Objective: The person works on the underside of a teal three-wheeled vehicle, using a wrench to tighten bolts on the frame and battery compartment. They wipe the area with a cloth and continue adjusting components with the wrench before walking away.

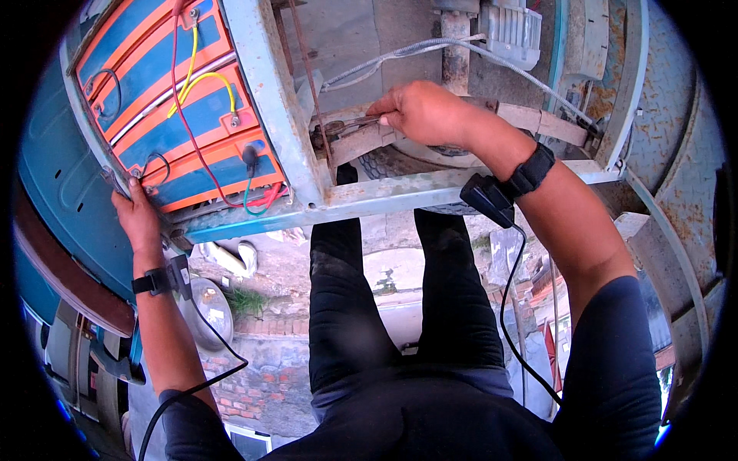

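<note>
My left hand (pixel 141 220) is wrapped round the edge of the grey-blue metal frame (pixel 83 114), at the lower left corner of the battery bay. Orange-and-blue batteries (pixel 204 100) sit in that bay, joined by red, yellow, black and green cables. Across the upright beam (pixel 273 100), my right hand (pixel 430 114) is closed, thumb against forefinger, on a thin metal tool (pixel 357 124). The tool points left along a curved metal bar (pixel 361 146). Its exact kind is too small to tell, and the palm hides its near end.
A grey conduit (pixel 430 49) runs above my right hand towards a finned metal housing (pixel 510 34). A wheel (pixel 384 165) shows below the bar. The front rail (pixel 392 196) crosses before my legs. Cabled devices are strapped to both wrists. Bricks and a round basin (pixel 206 307) lie below.
</note>
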Demonstrator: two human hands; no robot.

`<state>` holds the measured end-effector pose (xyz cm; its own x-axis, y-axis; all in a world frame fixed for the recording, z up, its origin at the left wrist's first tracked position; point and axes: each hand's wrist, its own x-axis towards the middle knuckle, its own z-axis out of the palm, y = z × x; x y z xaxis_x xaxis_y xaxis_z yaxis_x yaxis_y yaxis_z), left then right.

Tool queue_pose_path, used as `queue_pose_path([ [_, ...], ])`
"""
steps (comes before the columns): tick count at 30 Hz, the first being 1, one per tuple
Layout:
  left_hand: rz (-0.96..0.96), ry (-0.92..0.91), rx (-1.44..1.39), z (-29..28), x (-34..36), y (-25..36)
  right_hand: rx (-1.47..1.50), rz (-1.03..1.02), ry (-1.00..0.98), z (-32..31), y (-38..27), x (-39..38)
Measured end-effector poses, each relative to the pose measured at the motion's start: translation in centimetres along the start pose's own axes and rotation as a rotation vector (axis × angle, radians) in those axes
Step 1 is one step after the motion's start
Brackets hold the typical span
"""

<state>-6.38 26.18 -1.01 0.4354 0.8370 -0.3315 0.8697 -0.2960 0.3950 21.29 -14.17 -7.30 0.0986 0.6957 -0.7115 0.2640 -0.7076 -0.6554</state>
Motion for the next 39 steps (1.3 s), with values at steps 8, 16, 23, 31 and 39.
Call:
queue_pose_path([
  [8, 0.008, -0.009, 0.012, -0.1, 0.2, -0.5, -0.015, -0.054, -0.012, 0.9, 0.3, 1.4],
  [16, -0.006, -0.008, -0.012, -0.1, 0.2, -0.7, -0.041, -0.107, -0.052, 0.9, -0.3, 2.6],
  [23, -0.006, -0.008, -0.012, 0.2, 0.1, -0.2, 0.010, -0.090, -0.028, 1.7, 0.0, 1.7],
  [31, 0.033, 0.011, 0.094, -0.1, 0.2, -0.2, -0.096, -0.059, -0.184, -0.8, -6.5, -1.8],
  [39, 0.003, -0.007, -0.052, 0.0, -0.2, -0.2, -0.064, -0.023, -0.119, -2.7, -4.3, -4.0],
])
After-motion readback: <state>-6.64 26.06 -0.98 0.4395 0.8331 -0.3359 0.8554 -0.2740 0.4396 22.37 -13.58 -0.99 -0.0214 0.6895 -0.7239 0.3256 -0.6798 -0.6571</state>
